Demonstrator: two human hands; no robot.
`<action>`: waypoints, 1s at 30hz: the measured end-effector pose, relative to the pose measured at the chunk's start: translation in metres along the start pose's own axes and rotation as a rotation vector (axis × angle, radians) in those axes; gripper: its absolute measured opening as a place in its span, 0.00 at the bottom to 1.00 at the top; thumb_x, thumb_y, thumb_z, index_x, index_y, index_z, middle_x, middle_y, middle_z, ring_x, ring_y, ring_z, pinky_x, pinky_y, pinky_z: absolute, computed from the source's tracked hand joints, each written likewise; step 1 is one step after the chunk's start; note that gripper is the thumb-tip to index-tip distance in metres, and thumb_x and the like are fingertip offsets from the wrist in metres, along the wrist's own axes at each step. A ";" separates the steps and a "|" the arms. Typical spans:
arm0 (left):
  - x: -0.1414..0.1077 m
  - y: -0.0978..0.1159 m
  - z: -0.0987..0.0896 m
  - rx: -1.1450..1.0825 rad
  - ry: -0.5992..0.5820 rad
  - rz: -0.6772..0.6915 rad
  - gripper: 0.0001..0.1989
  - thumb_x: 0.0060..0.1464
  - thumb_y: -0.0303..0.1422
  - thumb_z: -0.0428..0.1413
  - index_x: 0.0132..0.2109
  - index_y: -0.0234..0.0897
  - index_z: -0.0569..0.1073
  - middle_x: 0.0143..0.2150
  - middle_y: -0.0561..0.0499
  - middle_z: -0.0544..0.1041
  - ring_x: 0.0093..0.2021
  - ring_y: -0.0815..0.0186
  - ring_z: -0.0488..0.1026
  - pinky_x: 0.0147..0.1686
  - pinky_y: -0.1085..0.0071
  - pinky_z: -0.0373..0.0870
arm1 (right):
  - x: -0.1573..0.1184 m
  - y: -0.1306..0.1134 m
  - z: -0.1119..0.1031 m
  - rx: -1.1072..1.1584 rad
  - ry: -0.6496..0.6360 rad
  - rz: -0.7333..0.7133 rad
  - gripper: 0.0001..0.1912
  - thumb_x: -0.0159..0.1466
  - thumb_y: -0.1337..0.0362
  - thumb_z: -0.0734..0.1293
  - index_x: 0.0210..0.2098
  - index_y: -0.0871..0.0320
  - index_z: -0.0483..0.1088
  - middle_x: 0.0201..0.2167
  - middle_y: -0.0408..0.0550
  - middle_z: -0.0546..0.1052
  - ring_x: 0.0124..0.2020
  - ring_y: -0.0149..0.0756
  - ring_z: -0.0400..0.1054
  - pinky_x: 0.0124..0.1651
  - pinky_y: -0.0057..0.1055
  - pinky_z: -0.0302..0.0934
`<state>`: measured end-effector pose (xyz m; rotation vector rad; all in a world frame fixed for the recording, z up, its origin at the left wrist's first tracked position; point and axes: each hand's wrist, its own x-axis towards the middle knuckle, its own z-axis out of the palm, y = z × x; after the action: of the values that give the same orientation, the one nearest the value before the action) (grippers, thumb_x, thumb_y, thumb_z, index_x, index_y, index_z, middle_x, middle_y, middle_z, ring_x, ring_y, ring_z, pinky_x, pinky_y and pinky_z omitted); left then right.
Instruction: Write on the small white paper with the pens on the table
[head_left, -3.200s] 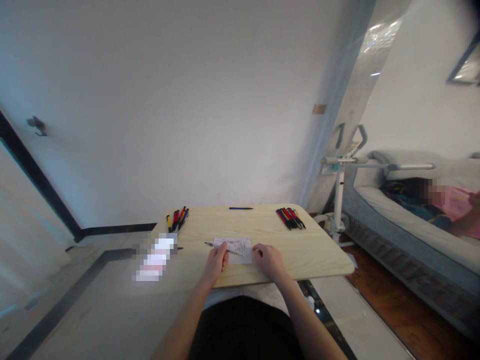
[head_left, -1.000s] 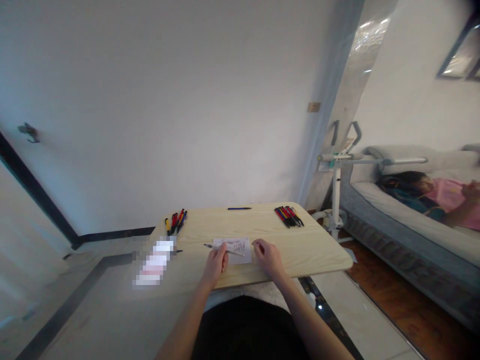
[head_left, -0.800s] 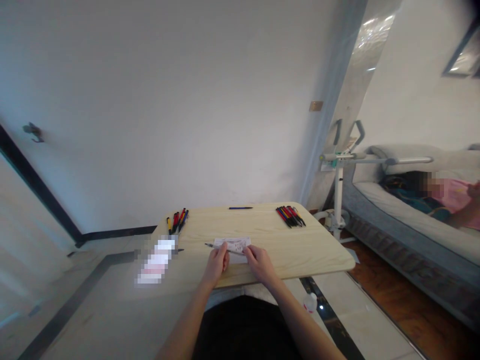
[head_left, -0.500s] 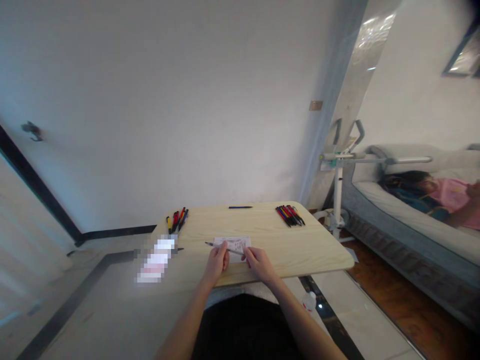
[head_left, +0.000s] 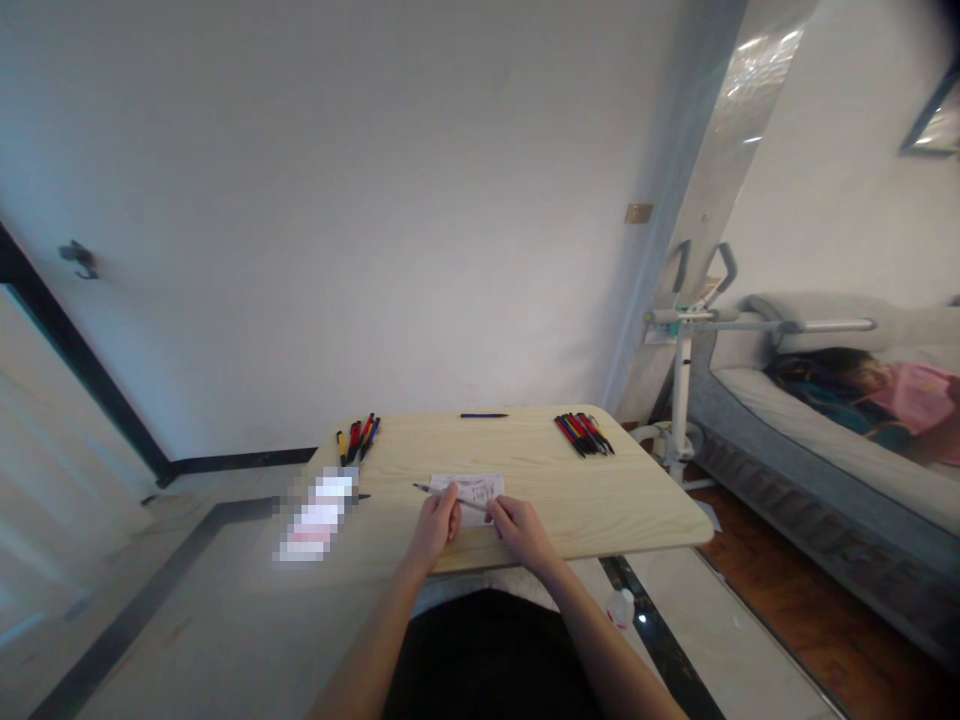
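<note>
Hands [head_left: 520, 528] closer together now, both at pen [head_left: 471, 502]; paper [head_left: 487, 486] print illegible.

Pale wall [head_left: 420, 230], dark baseboard [head_left: 247, 461], light wooden table [head_left: 615, 510], grey sofa [head_left: 795, 460] with reclining person [head_left: 915, 395], reddish-brown floor [head_left: 757, 555]

Home room, grey sofa [head_left: 787, 450], 1 door handle [head_left: 79, 260], wood-look floor [head_left: 780, 560]

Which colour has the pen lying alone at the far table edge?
The lone pen is dark blue; the head view shows it best.
</note>
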<state>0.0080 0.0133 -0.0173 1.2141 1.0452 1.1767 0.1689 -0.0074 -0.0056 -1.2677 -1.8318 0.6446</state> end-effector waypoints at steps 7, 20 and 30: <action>0.000 -0.001 -0.001 -0.001 0.005 -0.001 0.26 0.51 0.50 0.44 0.15 0.35 0.57 0.09 0.57 0.54 0.11 0.75 0.53 0.15 0.76 0.47 | 0.000 -0.002 -0.002 0.049 0.004 -0.030 0.16 0.62 0.59 0.55 0.25 0.60 0.68 0.17 0.42 0.66 0.21 0.29 0.60 0.25 0.23 0.50; 0.000 0.001 0.000 -0.012 0.008 -0.011 0.26 0.50 0.50 0.45 0.15 0.36 0.57 0.09 0.57 0.54 0.11 0.75 0.52 0.14 0.76 0.46 | 0.001 0.007 0.001 0.128 0.040 -0.033 0.08 0.58 0.62 0.61 0.30 0.60 0.66 0.18 0.38 0.63 0.20 0.26 0.56 0.23 0.22 0.49; -0.001 0.004 0.000 0.034 0.010 -0.001 0.26 0.50 0.50 0.43 0.14 0.36 0.57 0.08 0.56 0.55 0.11 0.74 0.52 0.15 0.75 0.47 | 0.000 0.002 0.000 0.088 0.006 -0.028 0.13 0.59 0.58 0.59 0.35 0.60 0.69 0.19 0.40 0.66 0.21 0.28 0.59 0.25 0.23 0.51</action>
<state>0.0078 0.0124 -0.0137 1.2356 1.0767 1.1692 0.1697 -0.0066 -0.0073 -1.1838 -1.7937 0.6979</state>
